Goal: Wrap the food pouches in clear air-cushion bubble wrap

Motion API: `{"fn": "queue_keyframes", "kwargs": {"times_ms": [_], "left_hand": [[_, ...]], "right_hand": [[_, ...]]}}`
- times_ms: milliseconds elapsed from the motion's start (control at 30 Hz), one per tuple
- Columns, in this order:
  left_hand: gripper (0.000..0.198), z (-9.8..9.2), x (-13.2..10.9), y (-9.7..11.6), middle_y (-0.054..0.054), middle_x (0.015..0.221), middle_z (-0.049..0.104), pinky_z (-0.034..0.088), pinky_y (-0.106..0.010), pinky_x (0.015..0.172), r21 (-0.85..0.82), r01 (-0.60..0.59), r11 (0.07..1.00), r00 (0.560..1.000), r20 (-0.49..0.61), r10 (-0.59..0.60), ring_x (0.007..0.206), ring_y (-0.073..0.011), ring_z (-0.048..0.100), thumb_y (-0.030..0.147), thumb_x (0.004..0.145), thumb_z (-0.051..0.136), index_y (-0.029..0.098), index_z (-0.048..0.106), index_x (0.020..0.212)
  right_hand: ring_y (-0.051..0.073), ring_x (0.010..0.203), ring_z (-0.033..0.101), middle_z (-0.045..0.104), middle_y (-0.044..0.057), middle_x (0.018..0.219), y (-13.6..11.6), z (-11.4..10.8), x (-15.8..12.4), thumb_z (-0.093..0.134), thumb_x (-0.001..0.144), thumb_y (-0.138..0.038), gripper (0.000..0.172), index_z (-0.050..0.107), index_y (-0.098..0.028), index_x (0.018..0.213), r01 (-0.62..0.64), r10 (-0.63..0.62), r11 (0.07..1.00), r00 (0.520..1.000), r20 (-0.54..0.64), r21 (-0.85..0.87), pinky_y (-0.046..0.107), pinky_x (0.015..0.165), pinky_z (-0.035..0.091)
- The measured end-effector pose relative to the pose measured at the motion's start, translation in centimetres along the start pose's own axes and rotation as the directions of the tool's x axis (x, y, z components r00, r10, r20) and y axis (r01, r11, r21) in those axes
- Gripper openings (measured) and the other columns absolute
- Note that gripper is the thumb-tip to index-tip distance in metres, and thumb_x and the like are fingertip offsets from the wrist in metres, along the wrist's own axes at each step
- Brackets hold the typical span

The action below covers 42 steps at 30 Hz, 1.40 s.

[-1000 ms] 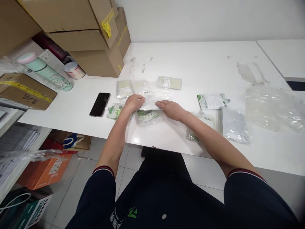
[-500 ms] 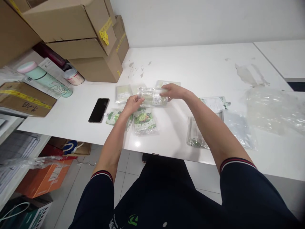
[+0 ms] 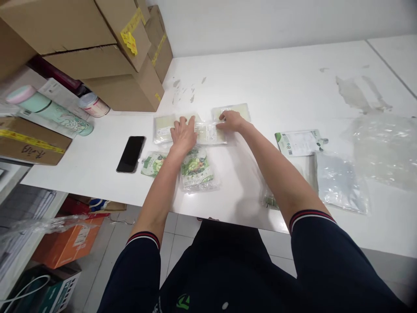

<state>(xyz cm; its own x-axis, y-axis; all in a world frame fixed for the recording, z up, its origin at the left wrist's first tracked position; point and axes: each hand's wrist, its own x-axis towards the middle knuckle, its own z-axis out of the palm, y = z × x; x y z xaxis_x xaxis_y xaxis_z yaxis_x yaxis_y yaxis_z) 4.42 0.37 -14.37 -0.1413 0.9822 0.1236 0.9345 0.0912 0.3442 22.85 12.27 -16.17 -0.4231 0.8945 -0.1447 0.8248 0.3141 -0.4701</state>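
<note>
My left hand (image 3: 184, 135) lies with its fingers spread over the flat, clear plastic packets on the table. Under and beside it are a pale green packet with a white label (image 3: 163, 130) and a middle clear packet (image 3: 208, 134). My right hand (image 3: 232, 121) has its fingers curled at the right end of the middle packet, gripping its edge. Behind that hand lies another pale green labelled packet (image 3: 239, 111). Nearer my body are a green printed spout pouch (image 3: 152, 164), partly behind my left forearm, and a wrapped green printed pouch (image 3: 197, 169).
A black phone (image 3: 130, 154) lies on the left. Cardboard boxes (image 3: 130, 87), a mint bottle (image 3: 55, 111) and a tin (image 3: 94, 105) stand behind it. To the right are a white-and-green spout pouch (image 3: 298, 142), a silvery bag (image 3: 340, 180) and crumpled clear plastic (image 3: 387, 148).
The clear packet held up between both hands has come down onto the table among the others. My left hand has let go and spread its fingers over the packets. The view has shifted slightly.
</note>
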Motion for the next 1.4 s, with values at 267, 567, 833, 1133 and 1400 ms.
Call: {"fn": "queue_keyframes", "kwargs": {"times_ms": [267,567,833,1133,1400], "left_hand": [[0.081,-1.6,3.5,2.0,-0.007,0.149,0.046,0.007,-0.059,0.120,-0.176,-0.257,0.950,0.934,0.209,0.291,0.149,-0.0353,0.017,0.009,0.066,0.064,0.029,0.046,0.142],[0.016,-5.1,5.0,4.6,-0.002,0.067,0.044,0.045,-0.036,0.074,-0.520,-0.129,0.844,0.969,0.116,0.219,0.079,-0.0196,0.057,0.021,0.079,0.068,0.016,0.056,0.070],[0.013,-6.6,1.5,6.6,-0.002,0.062,0.047,0.041,-0.036,0.074,-0.482,-0.218,0.849,0.957,0.067,0.283,0.080,-0.0218,0.057,0.024,0.072,0.075,0.018,0.064,0.071],[0.026,-8.0,-2.8,8.1,0.001,0.058,0.047,0.031,-0.028,0.056,-0.597,-0.267,0.756,0.853,0.220,0.474,0.056,-0.0107,0.042,0.039,0.079,0.069,0.020,0.061,0.063],[0.024,-5.3,-6.4,8.8,0.001,0.064,0.052,0.039,-0.024,0.055,-0.783,-0.151,0.604,0.968,0.006,0.250,0.060,-0.0107,0.047,0.035,0.083,0.063,0.018,0.053,0.069]], "right_hand": [[0.013,0.068,0.045,0.050,-0.001,0.067,-0.2,-3.0,-3.5,0.067,0.079,-0.027,0.017,0.054,-0.020,0.070,0.176,-0.178,0.921,0.984,-0.027,0.349,0.031,0.068,0.043],[0.021,0.090,0.056,0.061,0.007,0.093,-1.5,-6.4,-10.8,0.056,0.091,-0.040,0.025,0.065,-0.018,0.100,0.224,-0.053,0.915,0.892,-0.449,0.336,0.039,0.082,0.046],[0.022,0.091,0.063,0.066,0.010,0.108,-3.0,-2.8,-17.1,0.057,0.090,-0.040,0.035,0.063,-0.018,0.117,0.137,0.042,0.878,0.932,-0.360,0.458,0.040,0.084,0.050],[0.023,0.107,0.060,0.061,0.013,0.124,-2.3,-0.5,-20.8,0.053,0.090,-0.048,0.048,0.058,-0.018,0.127,0.214,0.135,0.783,0.858,-0.495,0.584,0.040,0.089,0.052],[0.023,0.099,0.065,0.067,0.010,0.108,-1.7,-0.3,-23.1,0.049,0.089,-0.064,0.048,0.057,-0.023,0.113,0.231,0.245,0.488,0.889,-0.386,0.842,0.037,0.079,0.055]]}}
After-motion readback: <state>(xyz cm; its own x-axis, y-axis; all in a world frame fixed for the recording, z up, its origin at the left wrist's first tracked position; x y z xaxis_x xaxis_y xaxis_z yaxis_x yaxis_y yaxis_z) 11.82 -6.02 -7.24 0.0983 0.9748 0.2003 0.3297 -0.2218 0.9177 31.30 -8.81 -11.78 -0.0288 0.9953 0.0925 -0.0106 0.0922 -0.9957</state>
